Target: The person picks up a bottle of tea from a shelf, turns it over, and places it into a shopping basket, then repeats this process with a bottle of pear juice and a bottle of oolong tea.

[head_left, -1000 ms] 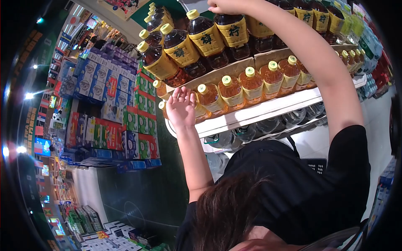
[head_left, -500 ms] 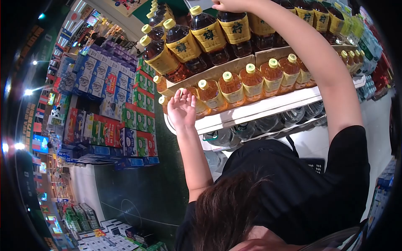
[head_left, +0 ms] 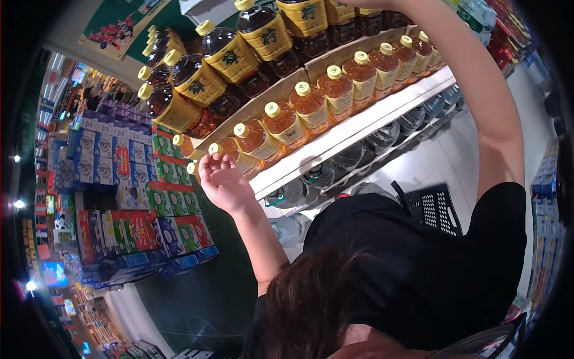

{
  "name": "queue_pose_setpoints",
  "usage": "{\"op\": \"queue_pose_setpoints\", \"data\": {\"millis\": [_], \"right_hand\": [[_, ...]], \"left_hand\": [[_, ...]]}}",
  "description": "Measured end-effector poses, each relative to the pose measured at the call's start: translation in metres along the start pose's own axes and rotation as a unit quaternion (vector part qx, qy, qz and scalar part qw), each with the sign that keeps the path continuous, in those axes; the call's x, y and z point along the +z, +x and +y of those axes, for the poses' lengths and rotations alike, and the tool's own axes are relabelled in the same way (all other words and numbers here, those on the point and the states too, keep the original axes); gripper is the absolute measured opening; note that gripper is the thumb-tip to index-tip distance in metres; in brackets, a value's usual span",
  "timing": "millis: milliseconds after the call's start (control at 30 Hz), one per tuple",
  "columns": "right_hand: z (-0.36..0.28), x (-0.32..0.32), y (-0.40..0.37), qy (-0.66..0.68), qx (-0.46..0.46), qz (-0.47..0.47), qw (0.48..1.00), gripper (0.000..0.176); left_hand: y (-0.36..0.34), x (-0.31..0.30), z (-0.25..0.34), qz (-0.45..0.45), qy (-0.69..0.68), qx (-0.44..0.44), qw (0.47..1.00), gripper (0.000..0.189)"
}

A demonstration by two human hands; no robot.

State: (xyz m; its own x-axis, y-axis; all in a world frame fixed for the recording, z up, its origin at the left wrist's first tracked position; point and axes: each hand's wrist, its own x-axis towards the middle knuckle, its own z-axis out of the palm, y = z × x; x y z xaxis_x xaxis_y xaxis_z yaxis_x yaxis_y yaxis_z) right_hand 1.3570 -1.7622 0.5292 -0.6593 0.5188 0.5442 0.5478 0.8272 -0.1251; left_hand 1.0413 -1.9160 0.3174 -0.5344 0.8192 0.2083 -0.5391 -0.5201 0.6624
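My left hand (head_left: 224, 184) is raised at the left end of the lower row of amber drink bottles (head_left: 309, 106). Its palm is turned up, the fingers loosely bent and apart, and nothing lies in it. The fingertips overlap a yellow-capped amber bottle (head_left: 222, 153) in this view. Reaching up over the upper row of large dark tea bottles (head_left: 230, 55) with yellow labels, my right arm (head_left: 472, 78) runs to the top edge. There only a sliver of my right hand (head_left: 373, 3) shows, its fingers cut off by the frame.
Below the amber bottles runs a white shelf edge (head_left: 359, 140), with large clear bottles (head_left: 350, 157) underneath. A black perforated basket (head_left: 439, 209) is near my right side. Stacked drink cartons (head_left: 119, 155) stand at the left. A poster (head_left: 122, 27) hangs at the upper left.
The view has turned, tilting the shelf and shifting it left. My left hand has moved left and lower in the picture; my right hand has slid mostly out at the top. More of the basket shows.
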Motion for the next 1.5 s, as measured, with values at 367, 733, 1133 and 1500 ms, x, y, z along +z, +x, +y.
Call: {"op": "queue_pose_setpoints", "data": {"millis": [367, 733, 1133, 1500], "right_hand": [[0.0, 0.076, -0.518, -0.082, 0.593, -0.458, 0.657, 0.05], [-0.334, 0.128, -0.831, 0.05, 0.635, -0.604, 0.479, 0.072], [-0.372, 0.114, -0.842, 0.017, 0.574, -0.497, 0.651, 0.064], [-0.348, 0.11, -0.82, 0.051, 0.562, -0.458, 0.687, 0.061]], "left_hand": [[-0.077, -0.059, -0.076, -0.366, 0.373, -0.467, 0.714, 0.031], [-0.136, -0.076, -0.123, -0.635, 0.676, -0.252, 0.277, 0.055], [-0.235, 0.004, -0.165, -0.681, 0.657, -0.176, 0.271, 0.055], [-0.348, 0.047, -0.196, -0.737, 0.572, -0.173, 0.315, 0.055]]}}
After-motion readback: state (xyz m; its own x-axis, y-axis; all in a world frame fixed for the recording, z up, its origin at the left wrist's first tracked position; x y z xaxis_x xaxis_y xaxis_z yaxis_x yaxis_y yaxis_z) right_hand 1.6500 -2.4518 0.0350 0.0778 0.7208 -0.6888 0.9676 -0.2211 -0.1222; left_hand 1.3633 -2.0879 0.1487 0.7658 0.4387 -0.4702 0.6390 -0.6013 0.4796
